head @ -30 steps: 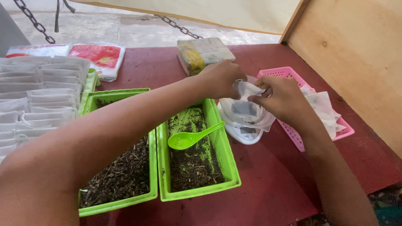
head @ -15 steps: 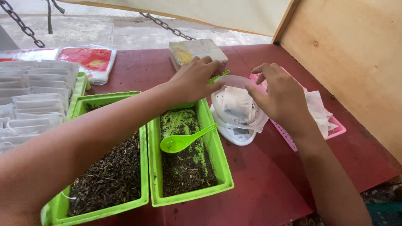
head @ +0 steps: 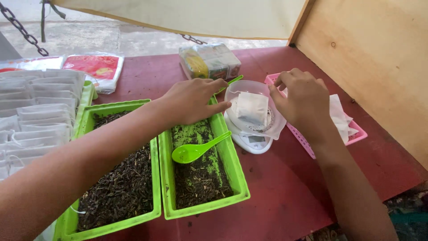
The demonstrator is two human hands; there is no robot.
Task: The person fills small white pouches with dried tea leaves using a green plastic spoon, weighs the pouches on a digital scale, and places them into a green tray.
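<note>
**A:** Over on the small white scale [head: 249, 139], a clear plastic bowl [head: 273, 122] holds one white filter pouch [head: 252, 108], lying flat in the middle.

**B:** And the hands?

**A:** Left hand [head: 192, 101] rests palm down, fingers loosely spread, fingertips just by the bowl's rim and a green spoon handle [head: 231, 82]. It's holding nothing I can make out. Right hand [head: 301, 101] hovers at the bowl's far side, fingers curled; can't tell if it's pinching anything.

**B:** Containers around it?

**A:** Green tray [head: 236, 174] just beside the scale has dark leaves dusted with green powder, and a green spoon [head: 194, 151] lying on top. Next green tray [head: 154, 192] is all dark dried leaves. Pink basket [head: 356, 134] behind the right hand holds more white pouches. Stacked empty pouches [head: 40, 107] sit far left on the red surface [head: 285, 196].
</note>
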